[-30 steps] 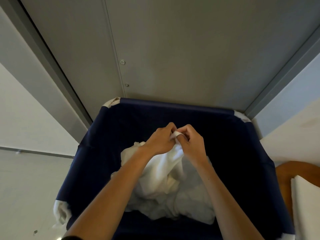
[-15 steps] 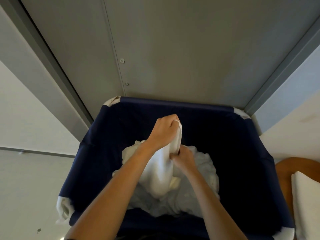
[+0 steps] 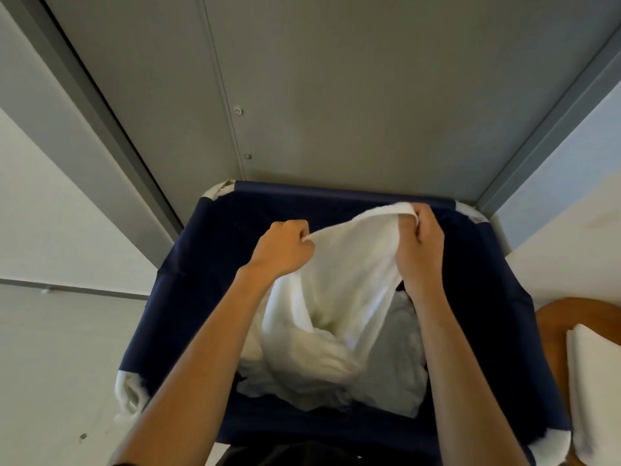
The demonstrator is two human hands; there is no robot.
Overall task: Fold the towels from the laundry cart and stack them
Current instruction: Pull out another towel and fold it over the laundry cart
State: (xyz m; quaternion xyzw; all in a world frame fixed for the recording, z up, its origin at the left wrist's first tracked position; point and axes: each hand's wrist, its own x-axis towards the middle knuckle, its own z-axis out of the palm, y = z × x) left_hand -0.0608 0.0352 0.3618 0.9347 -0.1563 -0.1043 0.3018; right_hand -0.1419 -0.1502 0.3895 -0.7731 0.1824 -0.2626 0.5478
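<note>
A white towel (image 3: pixel 349 274) is lifted above the navy laundry cart (image 3: pixel 188 284), stretched between both hands along its top edge. My left hand (image 3: pixel 284 248) grips one end of that edge in a fist. My right hand (image 3: pixel 420 245) holds the other end, fingers curled round the hem near the cart's far rim. The towel's lower part hangs down into the cart. More white towels (image 3: pixel 393 368) lie crumpled on the cart's bottom, partly hidden by my arms.
A grey metal door (image 3: pixel 336 95) with its frame stands right behind the cart. White walls flank both sides. At the right edge, a folded white towel (image 3: pixel 594 381) lies on a wooden surface (image 3: pixel 554 327). White fabric (image 3: pixel 129 395) hangs over the cart's near left corner.
My hands were together on one corner of the towel. They have since moved apart and upward, spreading the towel's top edge and lifting it out of the pile.
</note>
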